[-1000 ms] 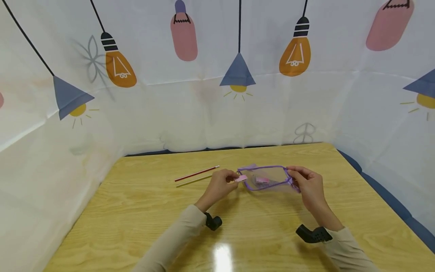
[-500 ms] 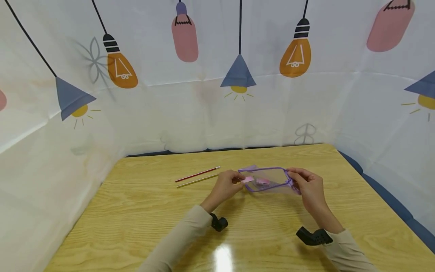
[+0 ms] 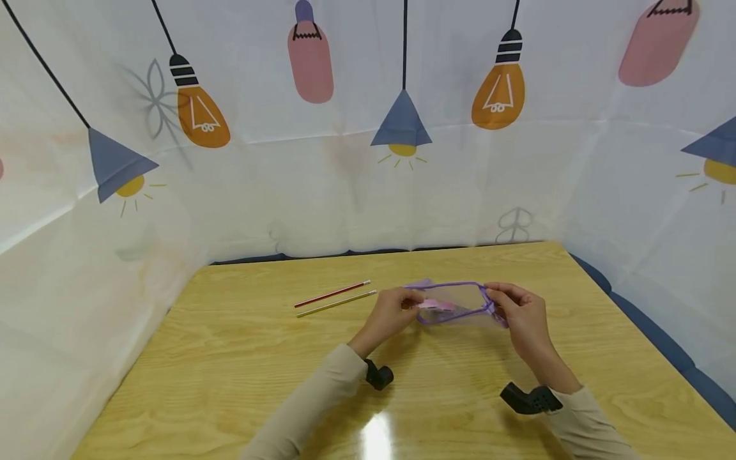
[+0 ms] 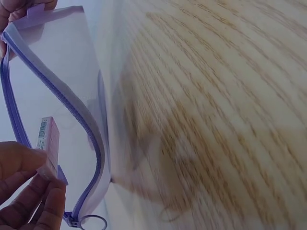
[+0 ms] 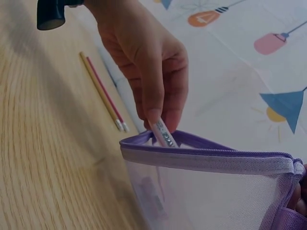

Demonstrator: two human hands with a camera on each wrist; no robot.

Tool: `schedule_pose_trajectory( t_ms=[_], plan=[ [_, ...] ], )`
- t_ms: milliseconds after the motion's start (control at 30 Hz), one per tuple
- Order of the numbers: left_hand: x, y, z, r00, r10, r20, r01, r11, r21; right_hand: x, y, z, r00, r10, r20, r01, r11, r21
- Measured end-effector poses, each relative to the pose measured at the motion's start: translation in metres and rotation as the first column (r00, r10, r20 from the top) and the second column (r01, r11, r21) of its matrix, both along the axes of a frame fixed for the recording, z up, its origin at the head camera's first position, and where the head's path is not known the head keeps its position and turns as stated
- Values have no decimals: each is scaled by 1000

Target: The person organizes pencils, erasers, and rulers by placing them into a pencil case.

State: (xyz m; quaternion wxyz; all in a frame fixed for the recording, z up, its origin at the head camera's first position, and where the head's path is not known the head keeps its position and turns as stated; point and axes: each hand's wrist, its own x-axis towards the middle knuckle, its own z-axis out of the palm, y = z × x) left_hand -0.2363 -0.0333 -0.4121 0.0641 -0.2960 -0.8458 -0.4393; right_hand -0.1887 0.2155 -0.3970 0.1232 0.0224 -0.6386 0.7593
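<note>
My left hand (image 3: pixel 391 316) pinches a small pink eraser (image 4: pixel 50 141) between thumb and fingers. Its narrow side carries a printed barcode. The fingertips are at the mouth of a see-through mesh zip pouch (image 5: pixel 216 184) with purple trim, and the eraser's lower end dips below the zipper edge in the right wrist view. At the pouch's other end, my right hand (image 3: pixel 524 319) grips the purple corner. The zipper stands wide apart, its pull ring (image 4: pixel 93 223) hanging near the left fingers. Through the mesh, a blurred dark and pinkish shape (image 5: pixel 151 196) shows inside.
A red pencil (image 3: pixel 330 293) and a gold pencil (image 3: pixel 333 305) lie side by side on the wooden table (image 3: pixel 230 358), left of the pouch. Behind the table hangs a white cloth (image 3: pixel 356 191) printed with lamps and bulbs.
My left hand has moved right with the eraser, from the pouch's left edge to over its opening. The right hand keeps its grip in nearly the same place.
</note>
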Motion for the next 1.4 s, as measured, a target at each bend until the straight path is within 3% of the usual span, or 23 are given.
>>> schedule_pose_trajectory(
  t_ms=[333,600,1033,1400],
  plan=[
    [0,6,-2,1000,9,-10,-9,1000,-12,0,-5,0,999,-29,32,29,999,18],
    [0,9,-1,1000,10,20,-9,1000,-8,-3,-7,4,1000,-8,23,7,1000,23],
    [-2,15,-3,999,-27,24,28,997,-65,-3,-9,0,999,-24,46,23,1000,19],
    [-6,20,-10,999,-39,-21,36,992,-119,-2,-8,-1,999,-28,45,27,1000,13]
  ],
)
